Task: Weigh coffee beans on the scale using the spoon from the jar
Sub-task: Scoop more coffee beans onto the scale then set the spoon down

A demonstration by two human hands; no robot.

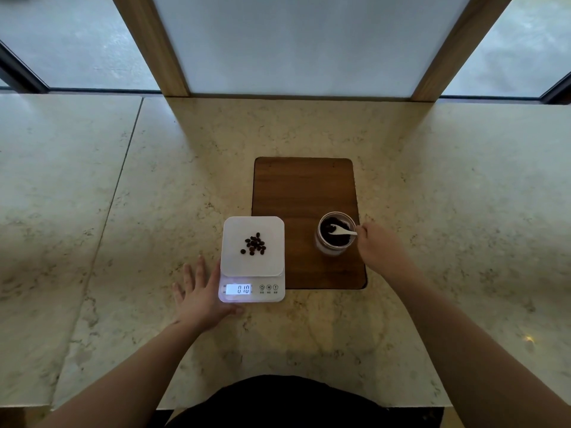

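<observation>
Just left of the right hand's fingers point(364, 234), pinching the white spoon point(341, 231) in the open jar point(335, 234), coffee beans point(254, 244) sit on the scale point(252, 257); the left hand point(202, 293) lies spread at its edge on the table point(154, 211).

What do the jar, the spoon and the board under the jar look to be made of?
Jar: clear glass or plastic, since its wall is see-through; which one is unclear. Spoon: smooth white, probably plastic or ceramic. Board: brown wood or wood veneer with visible grain and a matte finish.
</observation>
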